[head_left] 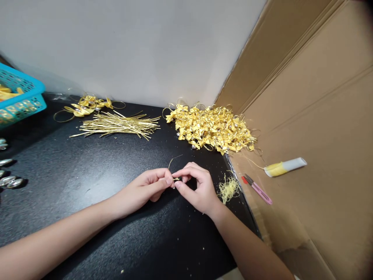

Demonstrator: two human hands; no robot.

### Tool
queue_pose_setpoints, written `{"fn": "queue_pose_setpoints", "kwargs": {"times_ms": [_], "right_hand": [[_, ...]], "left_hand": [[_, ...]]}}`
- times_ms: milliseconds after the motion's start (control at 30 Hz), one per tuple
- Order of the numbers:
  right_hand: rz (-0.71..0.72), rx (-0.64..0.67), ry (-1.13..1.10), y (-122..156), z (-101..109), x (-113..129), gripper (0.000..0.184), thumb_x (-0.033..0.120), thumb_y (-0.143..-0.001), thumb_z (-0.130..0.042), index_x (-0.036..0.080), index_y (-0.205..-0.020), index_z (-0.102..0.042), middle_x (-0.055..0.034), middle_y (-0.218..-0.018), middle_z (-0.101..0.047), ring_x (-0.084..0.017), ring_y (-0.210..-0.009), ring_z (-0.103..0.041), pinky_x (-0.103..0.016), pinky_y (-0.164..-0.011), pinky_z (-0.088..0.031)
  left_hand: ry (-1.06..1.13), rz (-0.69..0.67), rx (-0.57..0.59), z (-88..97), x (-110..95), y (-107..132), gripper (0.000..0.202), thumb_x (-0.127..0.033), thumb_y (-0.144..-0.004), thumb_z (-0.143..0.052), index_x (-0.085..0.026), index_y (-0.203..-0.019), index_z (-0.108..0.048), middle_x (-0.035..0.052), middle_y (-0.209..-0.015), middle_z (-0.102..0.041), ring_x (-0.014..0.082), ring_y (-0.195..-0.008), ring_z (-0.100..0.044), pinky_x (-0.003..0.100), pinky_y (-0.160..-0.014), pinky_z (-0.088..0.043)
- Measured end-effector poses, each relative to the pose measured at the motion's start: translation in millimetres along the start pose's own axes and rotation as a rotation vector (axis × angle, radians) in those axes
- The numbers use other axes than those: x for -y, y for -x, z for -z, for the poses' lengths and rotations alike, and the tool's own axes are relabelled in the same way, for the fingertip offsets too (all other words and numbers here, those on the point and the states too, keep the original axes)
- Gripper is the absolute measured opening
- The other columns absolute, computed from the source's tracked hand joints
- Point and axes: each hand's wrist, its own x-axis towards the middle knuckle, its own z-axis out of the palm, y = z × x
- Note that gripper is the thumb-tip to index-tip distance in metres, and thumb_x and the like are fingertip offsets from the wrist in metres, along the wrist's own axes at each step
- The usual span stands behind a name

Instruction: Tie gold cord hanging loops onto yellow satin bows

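Note:
My left hand (148, 186) and my right hand (196, 187) meet over the black table (87, 182), fingertips pinched together on a thin gold strip (174, 161) whose free end curls up and away. A big heap of finished gold bows (214, 128) lies just beyond my hands against the wall. Further left a bundle of straight gold strips (116, 124) is spread out, with a few more gold bows (86, 105) behind it.
A turquoise basket (20, 99) stands at the far left. Small silver pieces (8, 179) lie along the left edge. On the cardboard (314, 155) at the right rest a spool of yellow thread (284, 166) and pink snips (258, 189); yellow thread scraps (229, 188) lie beside my right hand.

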Motion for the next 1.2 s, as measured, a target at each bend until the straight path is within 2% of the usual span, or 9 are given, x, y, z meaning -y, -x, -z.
{"fn": "queue_pose_setpoints", "kwargs": {"times_ms": [167, 333, 433, 700, 800, 933, 1033, 1200], "right_hand": [[0.034, -0.06, 0.034, -1.0, 3.4, 0.3, 0.011, 0.017, -0.078, -0.06, 0.02, -0.08, -0.069, 0.001, -0.064, -0.055, -0.014, -0.064, -0.052, -0.029, -0.063, -0.044], [0.131, -0.082, 0.199, -0.4, 1.7, 0.5, 0.005, 0.018, -0.076, -0.064, 0.021, -0.076, -0.067, 0.0021, -0.06, -0.053, -0.014, -0.06, -0.051, -0.031, -0.064, -0.042], [0.163, -0.084, 0.26, 0.1, 0.5, -0.2, 0.008, 0.018, -0.078, -0.062, 0.021, -0.072, -0.065, 0.0022, -0.058, -0.054, -0.014, -0.06, -0.052, -0.032, -0.065, -0.041], [0.174, -0.117, 0.269, -0.4, 2.0, -1.5, 0.011, 0.015, -0.079, -0.06, 0.021, -0.07, -0.063, 0.003, -0.057, -0.053, -0.013, -0.058, -0.051, -0.032, -0.066, -0.04], [0.14, -0.093, 0.244, -0.8, 3.9, 0.4, 0.006, 0.017, -0.077, -0.061, 0.021, -0.077, -0.066, 0.002, -0.062, -0.055, -0.014, -0.062, -0.052, -0.033, -0.068, -0.042], [0.093, -0.006, 0.217, -0.7, 4.1, 1.4, 0.018, 0.021, -0.073, -0.066, 0.021, -0.092, -0.068, -0.0007, -0.074, -0.062, -0.017, -0.073, -0.057, -0.035, -0.073, -0.044], [0.104, 0.025, 0.21, 0.1, 2.0, -1.0, 0.013, 0.023, -0.076, -0.068, 0.022, -0.089, -0.069, -0.0003, -0.072, -0.065, -0.017, -0.073, -0.059, -0.036, -0.075, -0.044], [0.141, -0.009, 0.224, 0.9, 0.2, -4.5, 0.005, 0.019, -0.079, -0.066, 0.022, -0.079, -0.07, 0.0008, -0.065, -0.065, -0.016, -0.067, -0.058, -0.035, -0.072, -0.042]], "left_hand": [[-0.034, -0.008, -0.002, 2.2, 1.9, 0.3, 0.035, -0.051, -0.088, -0.055, -0.017, -0.078, -0.055, -0.0095, -0.052, -0.03, 0.0075, -0.047, -0.022, 0.02, -0.043, -0.016], [-0.06, -0.012, -0.018, 1.3, 0.4, -0.4, 0.035, -0.05, -0.087, -0.055, -0.017, -0.076, -0.053, -0.0091, -0.053, -0.031, 0.0076, -0.048, -0.023, 0.019, -0.043, -0.017], [-0.08, -0.009, -0.026, 0.6, -0.3, -0.5, 0.035, -0.05, -0.087, -0.054, -0.017, -0.075, -0.052, -0.0089, -0.053, -0.031, 0.0077, -0.048, -0.023, 0.019, -0.043, -0.017], [-0.099, 0.003, -0.04, 0.7, 0.5, -0.1, 0.035, -0.051, -0.086, -0.054, -0.017, -0.075, -0.053, -0.0087, -0.051, -0.031, 0.0081, -0.047, -0.023, 0.02, -0.044, -0.017], [-0.091, 0.009, -0.049, 0.2, -0.2, -0.2, 0.035, -0.051, -0.085, -0.055, -0.017, -0.075, -0.053, -0.0087, -0.051, -0.031, 0.0081, -0.047, -0.023, 0.02, -0.043, -0.017], [-0.095, 0.005, -0.049, -0.7, -2.0, 0.1, 0.034, -0.05, -0.085, -0.055, -0.018, -0.073, -0.052, -0.0088, -0.051, -0.031, 0.008, -0.047, -0.023, 0.02, -0.043, -0.017], [-0.112, -0.007, -0.042, -1.0, -3.0, 0.3, 0.033, -0.048, -0.085, -0.055, -0.018, -0.071, -0.051, -0.009, -0.05, -0.032, 0.0082, -0.047, -0.024, 0.02, -0.043, -0.018], [-0.15, -0.007, -0.033, -1.7, -5.1, -0.1, 0.03, -0.046, -0.085, -0.055, -0.018, -0.072, -0.051, -0.0091, -0.05, -0.031, 0.0081, -0.046, -0.024, 0.02, -0.043, -0.018]]}}
